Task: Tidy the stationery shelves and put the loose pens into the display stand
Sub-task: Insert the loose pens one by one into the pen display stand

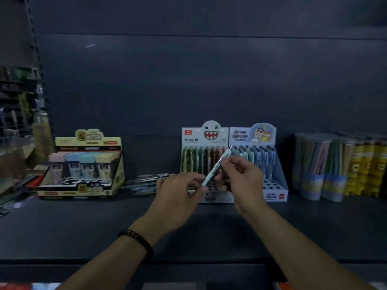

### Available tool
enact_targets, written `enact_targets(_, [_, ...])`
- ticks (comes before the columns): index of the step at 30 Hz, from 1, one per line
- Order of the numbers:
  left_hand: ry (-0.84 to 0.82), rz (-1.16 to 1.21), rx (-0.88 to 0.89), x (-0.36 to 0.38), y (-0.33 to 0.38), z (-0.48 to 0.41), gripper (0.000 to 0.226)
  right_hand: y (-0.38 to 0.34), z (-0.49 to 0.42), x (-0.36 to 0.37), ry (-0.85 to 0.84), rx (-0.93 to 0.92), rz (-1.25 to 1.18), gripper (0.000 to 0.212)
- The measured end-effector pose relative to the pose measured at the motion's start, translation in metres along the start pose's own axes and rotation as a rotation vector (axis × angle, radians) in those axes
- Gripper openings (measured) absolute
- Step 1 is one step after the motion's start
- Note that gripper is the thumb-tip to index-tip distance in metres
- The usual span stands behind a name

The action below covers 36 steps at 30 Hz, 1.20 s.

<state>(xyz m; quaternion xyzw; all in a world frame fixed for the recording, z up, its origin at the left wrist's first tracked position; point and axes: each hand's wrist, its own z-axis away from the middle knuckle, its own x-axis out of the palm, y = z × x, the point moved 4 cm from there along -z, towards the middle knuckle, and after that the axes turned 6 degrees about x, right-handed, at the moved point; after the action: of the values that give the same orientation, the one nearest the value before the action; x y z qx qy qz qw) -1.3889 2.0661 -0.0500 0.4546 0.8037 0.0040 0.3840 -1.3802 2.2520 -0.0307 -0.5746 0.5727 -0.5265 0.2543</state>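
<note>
Head view: one pale blue pen (216, 166), held in both hands. Left hand (178, 195) pinches its lower end between thumb and forefinger. Right hand (245, 178) pinches the upper barrel, other fingers loosely curled. Long axis slants from lower left to upper right, top end near the seam between monster-face stand (193, 139) and cartoon stand (276, 181). Both stands sit directly behind the fingers, the right hand nearer the cartoon stand, whose front rows show unfilled holes. Judged: pen needs turning upright before seating. Loose pens (146, 181) lie on the shelf (104, 222) just left of the monster-face stand, nearer the left hand. Pencil tubs (314, 164) stand well apart, right.
</note>
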Motion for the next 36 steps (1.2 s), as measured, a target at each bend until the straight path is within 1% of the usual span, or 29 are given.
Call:
enact_targets(2, [-0.030, 0.003, 0.045, 0.012, 0.018, -0.011, 0.012, -0.011, -0.012, -0.028, 0.056, -0.048, 0.032, 0.007])
enact_targets(5, [-0.055, -0.077, 0.137, 0.031, 0.043, -0.026, 0.008, -0.024, -0.029, -0.069, 0.141, -0.121, 0.135, 0.012])
enact_targets(8, [-0.076, -0.182, 0.184, 0.052, 0.054, -0.039, 0.016, -0.033, -0.047, -0.091, 0.169, -0.227, 0.263, 0.009])
enact_targets(10, [-0.053, -0.268, 0.214, 0.066, 0.058, -0.047, 0.019, -0.034, -0.061, -0.098, 0.182, -0.285, 0.341, 0.009])
enact_targets(14, [-0.049, -0.351, 0.184, 0.088, 0.060, -0.052, 0.025, -0.028, -0.087, -0.102, 0.221, -0.351, 0.423, 0.007])
enact_targets(18, [-0.060, -0.294, 0.092, 0.101, 0.053, -0.040, 0.027, -0.013, -0.094, -0.108, 0.228, -0.343, 0.343, 0.010])
enact_targets(20, [-0.066, -0.337, 0.108, 0.102, 0.052, -0.039, 0.028, -0.009, -0.097, -0.108, 0.207, -0.355, 0.355, 0.009])
enact_targets(22, [-0.054, -0.353, 0.134, 0.100, 0.052, -0.040, 0.024, -0.009, -0.098, -0.107, 0.172, -0.386, 0.408, 0.006])
enact_targets(26, [-0.066, -0.365, 0.122, 0.101, 0.046, -0.044, 0.020, -0.007, -0.093, -0.106, 0.146, -0.414, 0.490, 0.007])
enact_targets(30, [-0.084, -0.347, 0.119, 0.100, 0.043, -0.043, 0.027, -0.007, -0.092, -0.107, 0.147, -0.412, 0.490, 0.003])
enact_targets(36, [-0.083, -0.333, 0.125, 0.098, 0.045, -0.042, 0.034, -0.009, -0.092, -0.106, 0.151, -0.405, 0.536, 0.006])
